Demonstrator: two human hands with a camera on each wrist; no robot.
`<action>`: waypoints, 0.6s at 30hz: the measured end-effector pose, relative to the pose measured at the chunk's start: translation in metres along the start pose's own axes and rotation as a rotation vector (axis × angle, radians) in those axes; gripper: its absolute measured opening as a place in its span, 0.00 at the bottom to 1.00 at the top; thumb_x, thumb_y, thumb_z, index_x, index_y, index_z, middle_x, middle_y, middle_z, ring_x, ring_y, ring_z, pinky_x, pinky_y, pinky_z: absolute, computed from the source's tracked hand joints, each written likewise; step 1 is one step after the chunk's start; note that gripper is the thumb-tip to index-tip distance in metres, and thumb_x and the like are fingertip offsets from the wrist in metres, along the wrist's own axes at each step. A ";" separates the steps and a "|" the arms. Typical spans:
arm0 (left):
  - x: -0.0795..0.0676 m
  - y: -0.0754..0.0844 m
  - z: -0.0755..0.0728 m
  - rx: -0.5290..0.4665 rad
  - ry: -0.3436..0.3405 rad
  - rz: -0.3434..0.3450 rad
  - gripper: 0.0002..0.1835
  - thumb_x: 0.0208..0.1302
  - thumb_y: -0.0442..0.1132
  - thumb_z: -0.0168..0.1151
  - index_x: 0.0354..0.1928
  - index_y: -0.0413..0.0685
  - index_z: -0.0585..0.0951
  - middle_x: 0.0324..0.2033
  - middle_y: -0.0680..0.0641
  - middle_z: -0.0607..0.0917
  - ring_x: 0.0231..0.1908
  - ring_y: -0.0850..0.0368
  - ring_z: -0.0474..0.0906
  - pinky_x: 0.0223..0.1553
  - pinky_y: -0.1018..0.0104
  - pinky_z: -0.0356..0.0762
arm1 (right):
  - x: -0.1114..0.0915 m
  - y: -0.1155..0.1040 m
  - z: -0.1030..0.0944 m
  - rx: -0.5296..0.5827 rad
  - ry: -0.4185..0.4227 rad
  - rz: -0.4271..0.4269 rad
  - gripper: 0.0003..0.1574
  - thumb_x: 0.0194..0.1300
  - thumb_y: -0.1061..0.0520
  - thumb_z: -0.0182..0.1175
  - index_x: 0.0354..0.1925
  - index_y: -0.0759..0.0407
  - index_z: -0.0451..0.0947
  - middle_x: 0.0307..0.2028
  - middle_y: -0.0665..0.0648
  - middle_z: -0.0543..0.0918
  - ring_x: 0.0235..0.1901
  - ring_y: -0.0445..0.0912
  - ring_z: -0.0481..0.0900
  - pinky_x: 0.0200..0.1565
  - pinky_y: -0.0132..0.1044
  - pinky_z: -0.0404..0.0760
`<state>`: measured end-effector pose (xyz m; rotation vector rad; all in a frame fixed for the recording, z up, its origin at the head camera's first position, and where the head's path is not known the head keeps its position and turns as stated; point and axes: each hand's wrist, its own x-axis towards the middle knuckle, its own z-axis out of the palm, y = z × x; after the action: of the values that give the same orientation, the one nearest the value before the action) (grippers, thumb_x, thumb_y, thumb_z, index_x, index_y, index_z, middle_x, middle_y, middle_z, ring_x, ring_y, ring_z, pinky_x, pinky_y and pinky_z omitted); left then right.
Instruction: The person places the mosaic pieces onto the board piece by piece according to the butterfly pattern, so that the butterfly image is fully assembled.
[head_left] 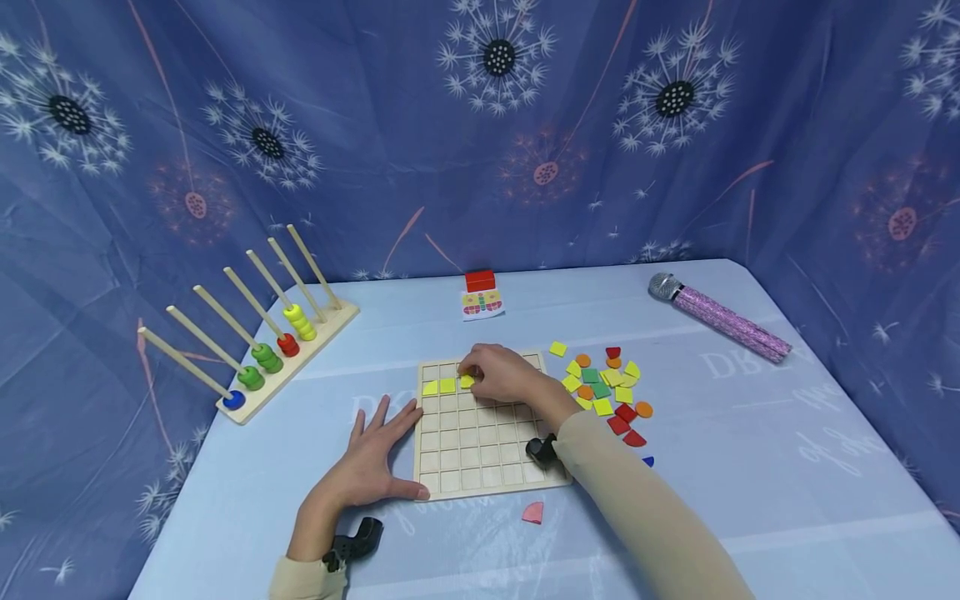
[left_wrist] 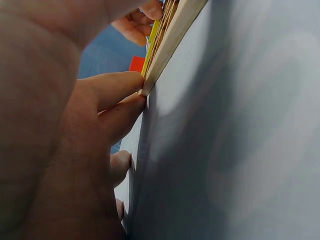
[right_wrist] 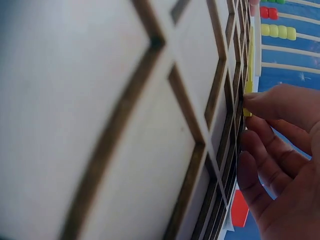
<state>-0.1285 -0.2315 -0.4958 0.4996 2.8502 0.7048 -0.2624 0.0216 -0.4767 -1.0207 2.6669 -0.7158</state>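
A wooden grid board (head_left: 470, 458) lies on the table in the head view. Two yellow square tiles, a left one (head_left: 430, 387) and one beside it (head_left: 447, 385), sit in a row near its far edge. My right hand (head_left: 501, 373) pinches a third yellow tile (right_wrist: 248, 111) between thumb and fingers, at the cell to their right. With fingers spread, my left hand (head_left: 371, 467) touches the board's left side, its thumb at the near left corner. In the left wrist view, two fingertips (left_wrist: 132, 80) meet the board's edge (left_wrist: 167, 55).
Loose coloured pieces (head_left: 603, 407) lie right of the board, and a pink quarter-round piece (head_left: 532, 512) in front. A butterfly picture card (head_left: 482, 303) leans by a red block (head_left: 480, 281). A bead-and-peg counting stand (head_left: 300, 362) is left, a glittery microphone (head_left: 727, 325) right.
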 end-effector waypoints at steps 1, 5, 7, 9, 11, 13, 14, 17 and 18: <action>0.000 0.000 0.000 0.001 0.000 -0.002 0.65 0.29 0.73 0.73 0.74 0.59 0.60 0.73 0.58 0.55 0.73 0.44 0.33 0.66 0.37 0.25 | 0.000 0.000 0.000 0.003 0.002 -0.003 0.21 0.57 0.61 0.62 0.50 0.50 0.83 0.37 0.45 0.77 0.35 0.40 0.72 0.40 0.33 0.74; 0.001 0.000 0.000 0.006 -0.002 -0.002 0.65 0.29 0.74 0.73 0.74 0.59 0.59 0.73 0.59 0.55 0.73 0.44 0.33 0.66 0.37 0.25 | 0.000 0.001 0.002 0.004 -0.006 -0.018 0.20 0.58 0.60 0.63 0.50 0.49 0.83 0.37 0.45 0.77 0.34 0.40 0.72 0.39 0.32 0.74; 0.002 0.000 0.000 0.010 -0.003 0.000 0.65 0.29 0.74 0.72 0.74 0.59 0.59 0.73 0.59 0.55 0.73 0.44 0.33 0.66 0.37 0.25 | 0.000 0.000 0.002 0.000 -0.012 -0.014 0.19 0.59 0.60 0.63 0.50 0.49 0.84 0.37 0.45 0.77 0.34 0.40 0.72 0.39 0.32 0.74; 0.003 0.000 0.000 0.013 0.000 0.003 0.65 0.29 0.74 0.72 0.74 0.60 0.59 0.73 0.59 0.55 0.73 0.44 0.33 0.66 0.37 0.25 | -0.001 0.000 0.002 -0.003 -0.014 -0.003 0.19 0.59 0.59 0.63 0.50 0.48 0.84 0.37 0.44 0.77 0.35 0.39 0.73 0.40 0.31 0.74; 0.003 0.000 0.002 0.009 0.007 0.013 0.65 0.29 0.74 0.72 0.74 0.59 0.59 0.73 0.58 0.55 0.73 0.43 0.33 0.65 0.37 0.25 | -0.003 0.000 -0.001 0.006 -0.009 0.017 0.19 0.59 0.58 0.64 0.50 0.48 0.83 0.37 0.43 0.78 0.36 0.39 0.73 0.41 0.32 0.74; 0.003 0.000 0.003 0.004 0.016 0.024 0.65 0.30 0.74 0.73 0.74 0.58 0.59 0.73 0.57 0.55 0.72 0.41 0.34 0.65 0.36 0.25 | -0.007 0.000 -0.005 0.026 0.001 0.033 0.19 0.60 0.57 0.63 0.50 0.49 0.83 0.38 0.43 0.78 0.36 0.39 0.74 0.42 0.32 0.75; 0.003 0.000 0.004 0.003 0.021 0.029 0.65 0.30 0.73 0.73 0.74 0.58 0.59 0.73 0.57 0.55 0.72 0.41 0.34 0.65 0.35 0.25 | -0.010 0.001 -0.007 0.039 0.007 0.039 0.18 0.60 0.57 0.63 0.51 0.49 0.83 0.38 0.43 0.79 0.37 0.39 0.74 0.42 0.32 0.75; 0.002 0.001 0.006 0.002 0.029 0.042 0.65 0.31 0.73 0.72 0.74 0.58 0.59 0.73 0.57 0.55 0.72 0.39 0.33 0.64 0.35 0.24 | -0.021 0.006 -0.018 0.086 0.032 0.046 0.17 0.62 0.56 0.62 0.51 0.51 0.83 0.39 0.43 0.79 0.37 0.38 0.75 0.42 0.33 0.75; 0.002 0.001 0.007 0.005 0.032 0.044 0.65 0.30 0.74 0.72 0.74 0.58 0.59 0.72 0.57 0.55 0.72 0.39 0.33 0.64 0.34 0.24 | -0.026 0.010 -0.022 0.097 0.043 0.045 0.17 0.63 0.56 0.61 0.51 0.52 0.83 0.39 0.43 0.80 0.36 0.38 0.75 0.41 0.33 0.76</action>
<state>-0.1284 -0.2269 -0.5012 0.5587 2.8797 0.7205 -0.2561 0.0534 -0.4625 -0.9283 2.6527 -0.8578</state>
